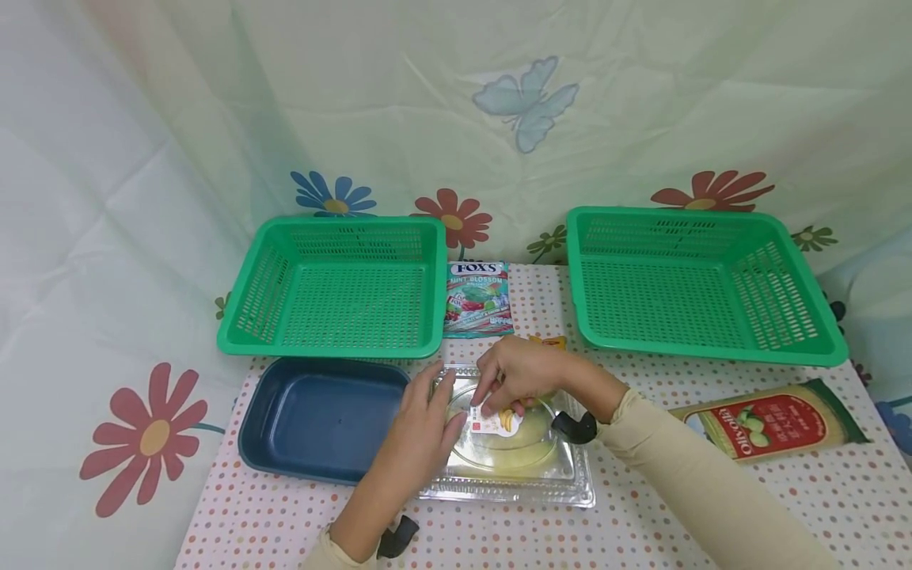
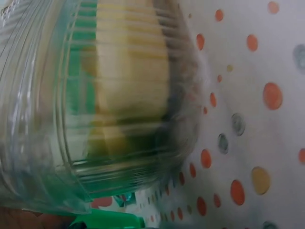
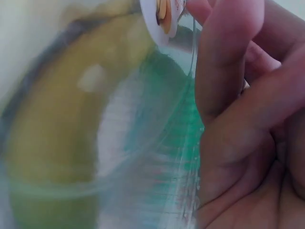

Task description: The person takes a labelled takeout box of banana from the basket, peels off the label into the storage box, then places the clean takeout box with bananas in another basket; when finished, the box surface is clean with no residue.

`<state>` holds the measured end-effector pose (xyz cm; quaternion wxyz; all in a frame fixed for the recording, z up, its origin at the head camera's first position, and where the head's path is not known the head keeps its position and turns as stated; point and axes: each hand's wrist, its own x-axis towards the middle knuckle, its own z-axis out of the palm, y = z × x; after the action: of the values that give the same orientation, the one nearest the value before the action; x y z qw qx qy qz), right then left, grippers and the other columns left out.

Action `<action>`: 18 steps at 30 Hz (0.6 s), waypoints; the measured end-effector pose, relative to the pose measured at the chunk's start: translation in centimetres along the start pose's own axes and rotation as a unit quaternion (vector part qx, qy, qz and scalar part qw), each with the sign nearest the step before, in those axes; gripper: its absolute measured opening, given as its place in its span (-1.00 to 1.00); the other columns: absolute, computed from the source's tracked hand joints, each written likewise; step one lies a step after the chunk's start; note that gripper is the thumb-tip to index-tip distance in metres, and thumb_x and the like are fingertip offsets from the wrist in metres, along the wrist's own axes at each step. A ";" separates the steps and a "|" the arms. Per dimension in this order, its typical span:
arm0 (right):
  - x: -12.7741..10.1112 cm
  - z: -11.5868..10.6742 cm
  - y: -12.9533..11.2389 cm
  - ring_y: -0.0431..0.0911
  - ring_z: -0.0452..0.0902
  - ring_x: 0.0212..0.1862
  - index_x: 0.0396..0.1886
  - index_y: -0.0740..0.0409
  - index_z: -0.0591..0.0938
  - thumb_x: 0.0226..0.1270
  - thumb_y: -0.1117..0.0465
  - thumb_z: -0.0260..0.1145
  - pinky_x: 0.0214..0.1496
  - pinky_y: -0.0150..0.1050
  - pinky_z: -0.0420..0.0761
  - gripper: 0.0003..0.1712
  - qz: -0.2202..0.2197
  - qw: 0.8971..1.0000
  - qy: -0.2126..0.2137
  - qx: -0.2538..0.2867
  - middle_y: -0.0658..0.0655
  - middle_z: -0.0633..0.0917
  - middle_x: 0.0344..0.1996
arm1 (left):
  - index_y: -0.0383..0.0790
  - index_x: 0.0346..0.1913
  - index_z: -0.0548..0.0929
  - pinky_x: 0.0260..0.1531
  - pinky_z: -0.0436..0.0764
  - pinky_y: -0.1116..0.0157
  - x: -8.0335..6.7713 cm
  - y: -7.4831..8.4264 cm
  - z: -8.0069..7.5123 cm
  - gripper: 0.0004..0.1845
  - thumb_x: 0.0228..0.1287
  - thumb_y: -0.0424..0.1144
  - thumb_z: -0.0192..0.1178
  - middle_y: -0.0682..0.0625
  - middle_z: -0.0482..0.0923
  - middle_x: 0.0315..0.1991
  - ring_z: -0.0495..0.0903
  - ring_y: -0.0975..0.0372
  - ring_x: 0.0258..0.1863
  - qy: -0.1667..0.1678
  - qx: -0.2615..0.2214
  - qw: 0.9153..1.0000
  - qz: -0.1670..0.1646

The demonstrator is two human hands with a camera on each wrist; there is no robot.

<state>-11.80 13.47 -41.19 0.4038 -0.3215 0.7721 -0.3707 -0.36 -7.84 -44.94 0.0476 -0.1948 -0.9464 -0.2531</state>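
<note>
A clear plastic container [image 1: 513, 483] with a ribbed rim lies on the table. Something yellow and curved, like bananas [image 3: 52, 129], shows blurred through its plastic. On its top is a white label [image 1: 492, 423] with a banana picture. My right hand [image 1: 523, 368] reaches over the container from the right, its fingers bent, thumb and forefinger pinching the label's left part; the exact fingertip contact is partly hidden. My left hand [image 1: 420, 435] rests on the container's left edge with fingers extended. In the left wrist view, the container's ribbed side [image 2: 128, 95] fills much of the picture.
A dark blue tray [image 1: 335, 416] sits left of the container. Green baskets stand behind, one at left [image 1: 356, 309] and one at right [image 1: 655, 297]. Between them lies a FOX'S candy bag [image 1: 477, 305]. An Olivoila packet [image 1: 773, 423] lies at right; a small yellow packet [image 1: 552, 342] is partly hidden.
</note>
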 end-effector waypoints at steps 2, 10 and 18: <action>0.0 -0.1 0.1 -0.23 0.57 -0.72 -0.26 0.03 0.87 0.19 0.22 0.56 -0.69 -0.48 0.42 -0.88 -0.003 1.000 -0.006 0.004 0.00 0.61 -0.47 | -0.32 0.48 0.37 0.25 0.57 -0.08 0.1 -0.1 -0.1 -0.35 0.46 -0.10 0.26 -0.25 0.25 0.49 0.32 -0.08 0.46 -0.004 0.002 1.000 0.004; 0.2 -0.5 0.0 -0.21 0.57 -0.71 -0.24 0.03 0.86 0.22 0.23 0.53 -0.70 -0.43 0.40 -0.89 0.015 0.999 -0.016 0.035 0.00 0.59 -0.54 | -0.28 0.50 0.34 0.32 0.51 -0.10 0.3 -0.4 -0.4 -0.35 0.49 -0.07 0.22 -0.24 0.21 0.50 0.26 -0.08 0.49 -0.023 -0.008 1.000 0.013; 0.6 -0.3 -0.6 -0.21 0.55 -0.76 -0.29 -0.10 0.86 0.20 0.16 0.56 -0.72 -0.43 0.42 -0.91 0.029 1.000 -0.009 0.000 0.00 0.65 -0.54 | -0.24 0.52 0.33 0.28 0.53 -0.09 0.6 -1.1 -0.5 -0.34 0.49 -0.04 0.22 -0.23 0.20 0.50 0.25 -0.06 0.47 -0.035 -0.026 0.999 0.021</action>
<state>-12.18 12.83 -40.82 0.4214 -0.3028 0.7774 -0.3555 -1.30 -8.72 -44.92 0.0146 -0.2249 -0.9363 -0.2694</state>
